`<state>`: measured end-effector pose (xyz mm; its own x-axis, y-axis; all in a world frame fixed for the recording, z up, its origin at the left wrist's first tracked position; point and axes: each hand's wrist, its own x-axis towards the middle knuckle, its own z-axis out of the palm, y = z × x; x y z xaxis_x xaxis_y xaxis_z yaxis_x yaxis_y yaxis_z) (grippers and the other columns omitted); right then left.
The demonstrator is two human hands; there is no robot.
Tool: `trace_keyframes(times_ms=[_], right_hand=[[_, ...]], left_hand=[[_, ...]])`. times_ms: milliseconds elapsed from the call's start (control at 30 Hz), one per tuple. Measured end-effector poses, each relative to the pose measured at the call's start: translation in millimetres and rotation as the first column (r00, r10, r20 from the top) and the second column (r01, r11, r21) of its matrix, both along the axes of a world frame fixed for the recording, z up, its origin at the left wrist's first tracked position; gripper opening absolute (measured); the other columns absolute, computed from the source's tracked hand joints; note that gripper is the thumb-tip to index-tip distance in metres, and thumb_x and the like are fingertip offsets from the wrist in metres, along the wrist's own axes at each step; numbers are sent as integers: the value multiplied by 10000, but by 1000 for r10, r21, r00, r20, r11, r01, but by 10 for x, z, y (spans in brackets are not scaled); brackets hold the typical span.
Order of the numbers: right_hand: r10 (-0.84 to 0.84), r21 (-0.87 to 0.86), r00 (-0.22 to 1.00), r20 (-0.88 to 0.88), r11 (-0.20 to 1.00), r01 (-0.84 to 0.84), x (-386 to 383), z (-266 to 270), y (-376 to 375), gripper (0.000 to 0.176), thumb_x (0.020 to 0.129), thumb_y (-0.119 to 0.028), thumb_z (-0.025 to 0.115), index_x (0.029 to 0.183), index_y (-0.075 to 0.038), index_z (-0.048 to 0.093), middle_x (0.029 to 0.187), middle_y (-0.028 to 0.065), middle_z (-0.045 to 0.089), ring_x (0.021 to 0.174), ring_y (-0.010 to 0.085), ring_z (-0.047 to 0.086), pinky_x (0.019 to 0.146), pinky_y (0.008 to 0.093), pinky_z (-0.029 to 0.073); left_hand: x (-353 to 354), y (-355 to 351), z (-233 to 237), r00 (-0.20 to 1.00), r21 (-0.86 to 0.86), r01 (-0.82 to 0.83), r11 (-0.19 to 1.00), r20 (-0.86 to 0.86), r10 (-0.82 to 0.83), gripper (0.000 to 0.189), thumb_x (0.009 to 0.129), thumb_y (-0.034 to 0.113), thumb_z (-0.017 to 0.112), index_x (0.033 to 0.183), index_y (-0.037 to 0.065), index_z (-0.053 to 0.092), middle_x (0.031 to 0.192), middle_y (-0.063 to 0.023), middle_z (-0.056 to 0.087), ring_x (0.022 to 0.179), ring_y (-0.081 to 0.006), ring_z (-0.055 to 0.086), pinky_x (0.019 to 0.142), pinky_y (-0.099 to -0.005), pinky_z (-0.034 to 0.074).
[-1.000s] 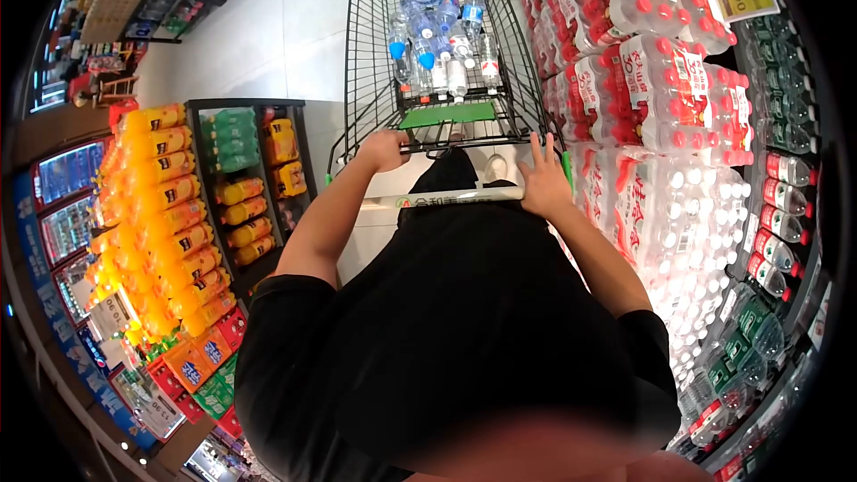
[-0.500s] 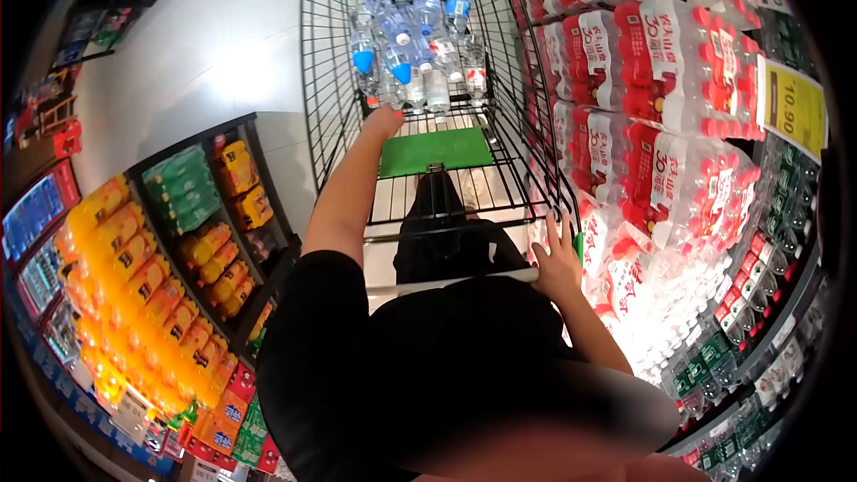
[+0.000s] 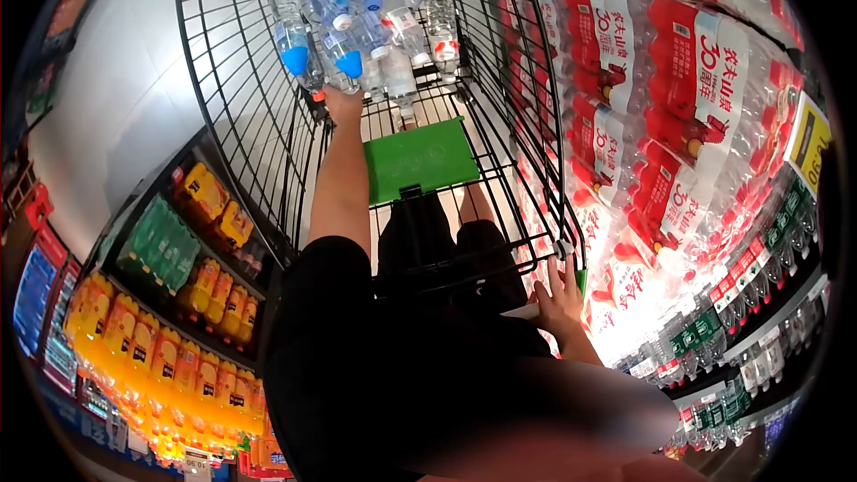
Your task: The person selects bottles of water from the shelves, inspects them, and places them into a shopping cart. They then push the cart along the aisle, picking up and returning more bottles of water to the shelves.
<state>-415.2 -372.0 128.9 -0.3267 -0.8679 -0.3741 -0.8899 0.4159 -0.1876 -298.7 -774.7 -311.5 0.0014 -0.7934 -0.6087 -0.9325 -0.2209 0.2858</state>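
Note:
My left hand (image 3: 343, 105) reaches over the basket of a black wire shopping cart (image 3: 228, 116), at the near edge of a heap of clear plastic water bottles (image 3: 399, 76). Its fingertips are hidden among the bottles, so a grip cannot be made out. Beside it lie bottles with blue caps (image 3: 295, 60) and one small red cap (image 3: 319, 96). My right hand (image 3: 561, 303) rests at the right end of the cart handle (image 3: 520, 311), fingers stretched out along the corner, thumb over the bar. Between my arms is a green plastic panel (image 3: 421, 161).
Shrink-wrapped packs of red-labelled water bottles (image 3: 674, 98) are stacked close along the cart's right side. At left stands a shelf with orange drink bottles (image 3: 170, 361) and a green bottle pack (image 3: 161, 245). Pale floor (image 3: 134, 80) stretches beyond it.
The cart and bottles look larger and have shifted left in view. My left hand has moved left with them, still at the bottles' near edge. My right hand stays at the handle.

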Motion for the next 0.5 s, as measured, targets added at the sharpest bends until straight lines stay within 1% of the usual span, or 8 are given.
trace_keyframes(times_ms=[133,200,233,267,333,367,400,500], right_hand=[[-36,-7,999,20,999,36,3,44,-137,140,727,-150,680,837,-69,651,1428,185,481,1272,476,475,766,384,571],[-84,56,993,82,995,80,12,123,-236,194,659,-166,732,800,-67,642,1502,176,388,1344,466,392,850,420,544],[-103,49,992,80,994,99,22,125,-260,190,653,-156,733,793,-69,638,1508,172,381,1348,463,386,869,420,533],[-121,40,990,77,992,118,29,135,-285,186,647,-145,733,786,-71,634,1513,169,374,1352,461,381,888,421,522],[-123,58,989,86,991,119,10,211,-362,177,639,-113,728,776,-66,625,1526,166,352,1373,455,348,915,420,503],[-125,45,988,91,992,121,3,232,-386,178,636,-108,729,774,-64,624,1528,166,346,1379,453,339,920,419,500],[-123,32,988,97,992,120,-6,261,-420,179,634,-103,729,772,-62,622,1531,166,341,1384,452,329,925,417,497],[-108,8,990,92,994,108,-82,329,-472,225,610,-97,743,803,-57,634,1529,186,329,1396,459,304,940,420,491]], left_hand=[[-74,-252,628,997,175,58,983,-55,-49,853,639,367,837,1304,24,428,1169,-205,640,1073,-352,629,877,-433,510],[5,-308,645,987,82,148,986,-71,-142,913,623,399,839,1337,-10,445,1154,-230,648,1077,-362,631,896,-433,504],[7,-406,774,981,182,177,967,-111,-159,945,617,470,826,1322,-50,473,1133,-248,653,1089,-371,625,909,-440,497],[59,-428,763,978,106,178,978,-126,-164,896,616,498,810,1242,-81,534,1139,-259,647,1093,-373,621,918,-443,489],[81,-588,985,977,241,121,963,-202,-72,762,630,511,788,1068,-90,623,1036,-254,670,937,-346,672,816,-418,532],[117,-680,1105,985,447,80,891,-171,-2,613,636,485,787,886,-61,666,886,-208,679,743,-273,679,664,-392,548],[205,-662,1079,960,485,-37,873,-225,166,537,663,482,777,819,-20,671,767,-141,654,627,-211,642,547,-355,525],[253,-720,1945,920,597,-76,798,-266,287,487,719,466,752,857,6,668,759,-93,636,615,-198,615,569,-329,546]])
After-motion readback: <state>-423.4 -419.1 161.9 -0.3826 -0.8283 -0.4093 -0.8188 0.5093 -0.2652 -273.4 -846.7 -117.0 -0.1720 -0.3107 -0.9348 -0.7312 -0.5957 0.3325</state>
